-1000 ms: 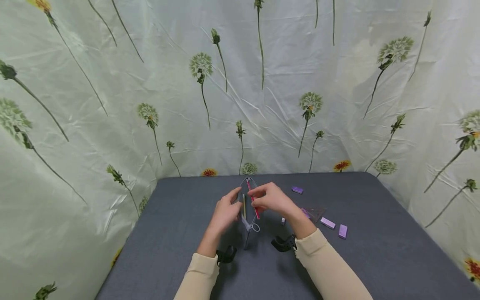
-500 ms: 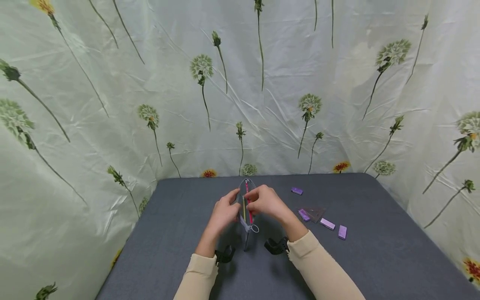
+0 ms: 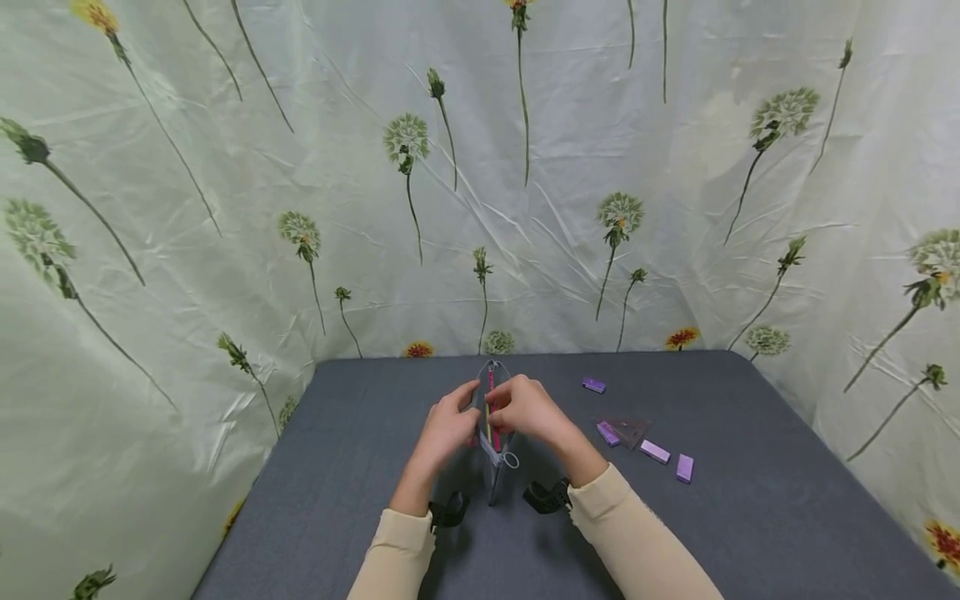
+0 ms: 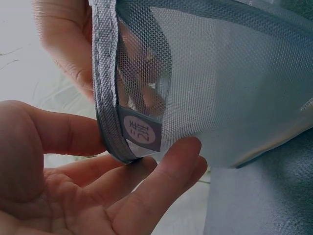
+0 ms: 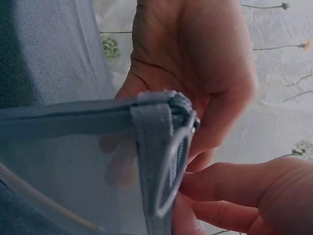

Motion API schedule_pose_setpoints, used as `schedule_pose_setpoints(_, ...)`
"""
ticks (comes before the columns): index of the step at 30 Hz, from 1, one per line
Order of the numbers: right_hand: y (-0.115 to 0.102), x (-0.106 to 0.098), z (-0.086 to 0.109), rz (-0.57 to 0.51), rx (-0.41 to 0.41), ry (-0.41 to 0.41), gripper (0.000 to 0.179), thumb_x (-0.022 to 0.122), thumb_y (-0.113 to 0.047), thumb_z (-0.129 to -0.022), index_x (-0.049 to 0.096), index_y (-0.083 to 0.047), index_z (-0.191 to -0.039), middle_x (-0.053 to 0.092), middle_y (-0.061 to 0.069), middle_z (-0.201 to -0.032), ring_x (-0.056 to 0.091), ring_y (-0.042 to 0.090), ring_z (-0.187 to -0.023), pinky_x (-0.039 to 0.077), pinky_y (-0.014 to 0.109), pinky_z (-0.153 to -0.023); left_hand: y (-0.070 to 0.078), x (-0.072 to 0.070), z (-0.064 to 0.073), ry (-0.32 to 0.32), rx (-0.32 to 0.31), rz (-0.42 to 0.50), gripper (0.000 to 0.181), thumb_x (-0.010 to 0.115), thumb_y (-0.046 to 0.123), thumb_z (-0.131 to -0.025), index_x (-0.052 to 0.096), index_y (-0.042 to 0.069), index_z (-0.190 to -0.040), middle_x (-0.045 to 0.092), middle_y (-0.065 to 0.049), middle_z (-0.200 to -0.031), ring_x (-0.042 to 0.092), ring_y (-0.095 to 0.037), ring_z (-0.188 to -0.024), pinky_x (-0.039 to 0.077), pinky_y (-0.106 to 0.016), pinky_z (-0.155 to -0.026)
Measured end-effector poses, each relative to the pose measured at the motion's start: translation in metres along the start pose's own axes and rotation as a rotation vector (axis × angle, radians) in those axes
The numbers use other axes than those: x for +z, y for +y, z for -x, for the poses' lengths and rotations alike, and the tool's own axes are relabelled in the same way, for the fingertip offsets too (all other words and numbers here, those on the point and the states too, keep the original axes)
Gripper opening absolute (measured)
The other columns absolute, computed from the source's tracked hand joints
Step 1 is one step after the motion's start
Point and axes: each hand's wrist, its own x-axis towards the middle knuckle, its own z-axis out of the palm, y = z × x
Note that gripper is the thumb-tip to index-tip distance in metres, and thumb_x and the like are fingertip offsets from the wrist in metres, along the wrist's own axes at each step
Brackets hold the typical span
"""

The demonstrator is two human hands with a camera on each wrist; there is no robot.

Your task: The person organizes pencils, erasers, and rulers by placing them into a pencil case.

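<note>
A grey mesh zip pouch (image 4: 195, 83) stands on edge, mouth up, in the middle of the table. My left hand (image 3: 447, 425) grips its side near the zip edge, by a small label (image 4: 142, 132) in the left wrist view. My right hand (image 3: 525, 407) pinches a long red pencil (image 3: 496, 440), its fingers at the pouch mouth. The pencil lies lengthwise along the opening, beside a yellow-green pencil (image 3: 488, 432). A ring pull (image 5: 171, 171) hangs at the pouch's near end. In both wrist views the pencil in my fingers is hidden.
Right of the pouch lie a clear set square (image 3: 630, 431), a purple block (image 3: 608, 433) by it, a pale purple block (image 3: 655, 452), another purple block (image 3: 685, 467), and a darker one (image 3: 593, 385) farther back. A flowered curtain (image 3: 525, 208) hangs behind the table.
My right hand has moved left and the red pencil has come from above the pouch's right edge down into its mouth, beside the yellow-green pencil. My left hand stays on the pouch.
</note>
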Motion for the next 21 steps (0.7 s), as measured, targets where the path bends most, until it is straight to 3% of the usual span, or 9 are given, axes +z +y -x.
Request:
schedule_pose_setpoints(8, 0.000, 0.000, 0.001, 0.080, -0.015, -0.008, 0.034, 0.074, -0.002, -0.088, 0.072, -0.002, -0.122, 0.074, 0.008, -0.091, 0.069, 0.017, -0.067, 0.057, 0.034, -0.062, 0.002, -0.003, 0.002, -0.017, -0.007, 0.030, 0.059, 0.053, 0.009, -0.094, 0.047, 0.016, -0.152, 0.047, -0.018, -0.150, 0.041, -0.013, -0.045, 0.057, -0.050, -0.065)
schedule_pose_setpoints(15, -0.001, -0.005, 0.003, 0.107, -0.030, -0.003, 0.036, 0.070, -0.001, -0.088, 0.072, -0.006, -0.123, 0.074, 0.009, -0.096, 0.069, 0.023, -0.071, 0.054, 0.034, -0.059, 0.005, -0.007, 0.003, -0.019, -0.016, 0.053, 0.057, 0.053, 0.009, -0.095, 0.049, 0.016, -0.151, 0.047, -0.020, -0.150, 0.037, -0.011, -0.047, 0.059, -0.044, -0.063)
schedule_pose_setpoints(18, -0.001, -0.007, 0.005, 0.101, -0.030, 0.017, 0.035, 0.071, -0.003, -0.088, 0.073, -0.009, -0.122, 0.073, 0.009, -0.101, 0.068, 0.019, -0.071, 0.054, 0.034, -0.060, 0.004, -0.007, 0.003, -0.011, -0.013, 0.047, 0.056, 0.053, 0.009, -0.095, 0.050, 0.017, -0.151, 0.049, -0.019, -0.149, 0.038, -0.011, -0.047, 0.058, -0.040, -0.060)
schedule_pose_setpoints(21, 0.000, -0.011, 0.009, 0.084, -0.029, 0.042, 0.031, 0.072, -0.005, -0.089, 0.074, -0.014, -0.120, 0.072, 0.009, -0.104, 0.068, 0.016, -0.074, 0.056, 0.035, -0.064, 0.003, -0.007, 0.004, -0.001, -0.015, 0.044, 0.057, 0.054, 0.009, -0.094, 0.051, 0.018, -0.150, 0.050, -0.018, -0.148, 0.049, -0.013, -0.053, 0.058, -0.037, -0.059)
